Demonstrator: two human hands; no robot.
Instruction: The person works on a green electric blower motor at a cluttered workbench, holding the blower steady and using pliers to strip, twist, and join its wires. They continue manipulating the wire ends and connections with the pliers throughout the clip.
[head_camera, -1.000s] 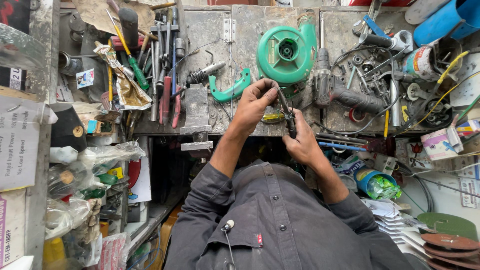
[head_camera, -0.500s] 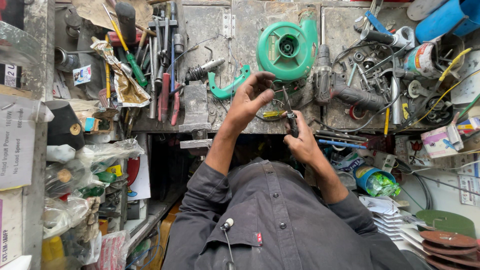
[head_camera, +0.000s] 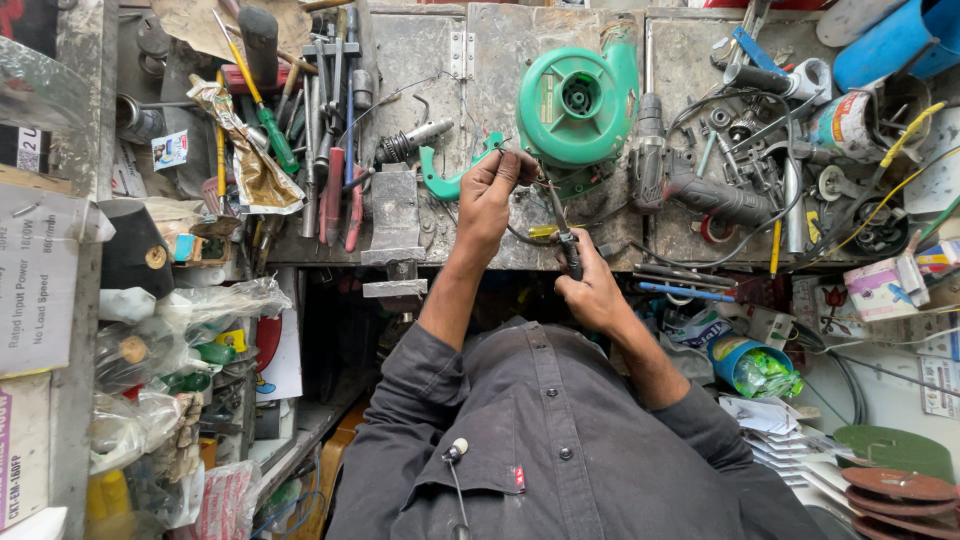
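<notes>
My left hand (head_camera: 488, 196) reaches up over the metal workbench (head_camera: 430, 70) and pinches a thin wire right beside a green blower housing (head_camera: 578, 98). A green curved plastic handle part (head_camera: 447, 178) lies just left of that hand. My right hand (head_camera: 592, 292) is lower, near the bench's front edge, shut on a black-handled hand tool like pliers (head_camera: 563, 232). The tool's tip points up toward my left hand's fingers. Both dark grey sleeves fill the bottom middle.
Screwdrivers and pliers (head_camera: 320, 130) lie piled at the left of the bench beside a small vise (head_camera: 394, 215). A dark power drill (head_camera: 690, 190), wires and small parts crowd the right. Bags and boxes fill the left shelves (head_camera: 150, 340); discs (head_camera: 900, 490) are stacked bottom right.
My left hand has shifted slightly left and up toward the green blower housing, drawing apart from my right hand. The right hand keeps its hold on the tool and has barely moved.
</notes>
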